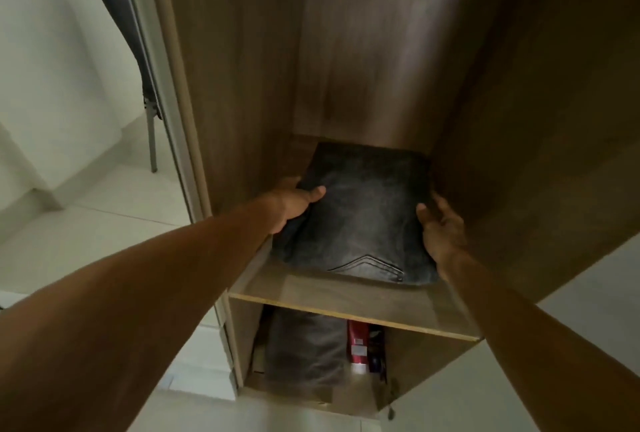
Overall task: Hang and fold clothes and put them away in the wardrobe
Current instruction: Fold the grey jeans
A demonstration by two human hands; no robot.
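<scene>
A folded pair of dark grey jeans (pixel 363 217) lies flat on a shelf (pixel 346 303) inside the open wooden wardrobe (pixel 235 68). My left hand (pixel 294 204) grips the jeans' left edge, thumb on top and fingers underneath. On the jeans' right edge my right hand (pixel 441 227) rests with its fingers relaxed, partly tucked between the cloth and the wardrobe's right wall. A back pocket with stitched chevrons faces me near the shelf's front.
Below the shelf, a lower compartment holds another folded dark garment (pixel 304 352) and a red-and-white box (pixel 358 348). A dark chair (pixel 135 50) stands on the white tiled floor to the left, behind the wardrobe's open door edge (pixel 156 61).
</scene>
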